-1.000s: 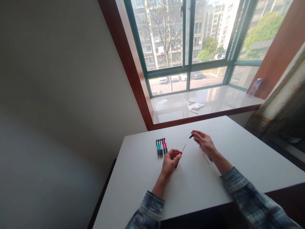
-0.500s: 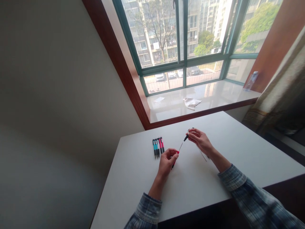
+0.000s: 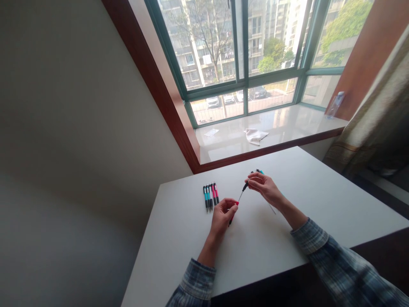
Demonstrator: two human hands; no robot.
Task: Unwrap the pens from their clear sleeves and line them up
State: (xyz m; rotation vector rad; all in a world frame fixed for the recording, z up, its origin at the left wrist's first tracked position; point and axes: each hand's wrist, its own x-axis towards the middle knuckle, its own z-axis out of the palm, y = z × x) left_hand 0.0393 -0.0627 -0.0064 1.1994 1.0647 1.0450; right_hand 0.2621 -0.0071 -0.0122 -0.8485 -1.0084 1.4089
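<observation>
My left hand (image 3: 221, 218) pinches a red pen barrel (image 3: 237, 203) with a dark lower end, held at a slant above the table. A thin refill (image 3: 240, 196) sticks up out of it. My right hand (image 3: 264, 187) is closed on a black pen part (image 3: 245, 186), which lines up with the refill's upper end; whether it encloses that end I cannot tell. Behind the right fingers a teal and black pen piece (image 3: 260, 171) shows in part. A thin pale rod (image 3: 272, 209) lies below the right hand, partly hidden by it.
Several pens (image 3: 210, 197), teal, white and red with black grips, lie in a row left of my hands on the white table (image 3: 179, 238). Beyond the table, a windowsill (image 3: 287, 123) bears a crumpled cloth (image 3: 255, 136), a paper (image 3: 211, 132) and a clear bottle (image 3: 335, 105).
The black part in my right hand has come closer to the red barrel, so less of the refill shows between them. The whole view has shifted slightly.
</observation>
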